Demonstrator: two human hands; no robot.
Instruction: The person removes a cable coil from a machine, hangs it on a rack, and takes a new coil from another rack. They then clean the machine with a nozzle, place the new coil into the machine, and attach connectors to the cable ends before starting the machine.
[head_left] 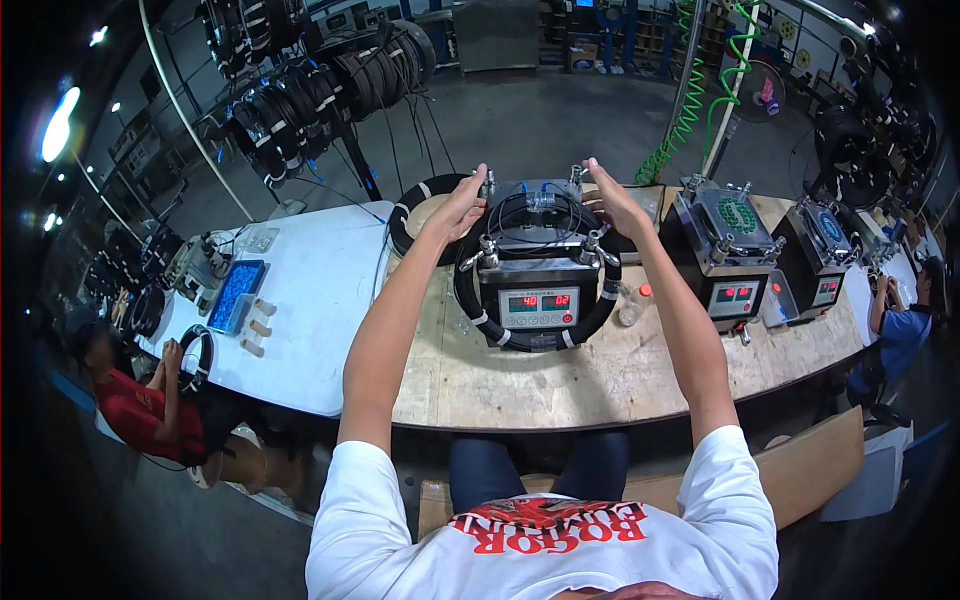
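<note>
A bench machine with a red digital display (pixel 540 306) stands before me on the wooden bench. A thick black cable coil (pixel 477 321) loops around its front, and thinner black leads with blue ends (pixel 541 197) lie across its top. My left hand (pixel 462 208) is at the rear left metal clamp (pixel 488 184), fingers apart and one pointing up beside it. On the other side my right hand (pixel 617 206) is at the rear right clamp (pixel 577 178), a finger raised along it. Two front clamps (pixel 488 250) stand nearer to me.
Another black coil (pixel 408 222) lies behind my left forearm. Two similar machines (pixel 735 292) (pixel 826 288) stand to the right, near a small orange-capped bottle (pixel 641 296). A white table (pixel 300 300) holds a blue tray (pixel 238 292). People sit at both sides.
</note>
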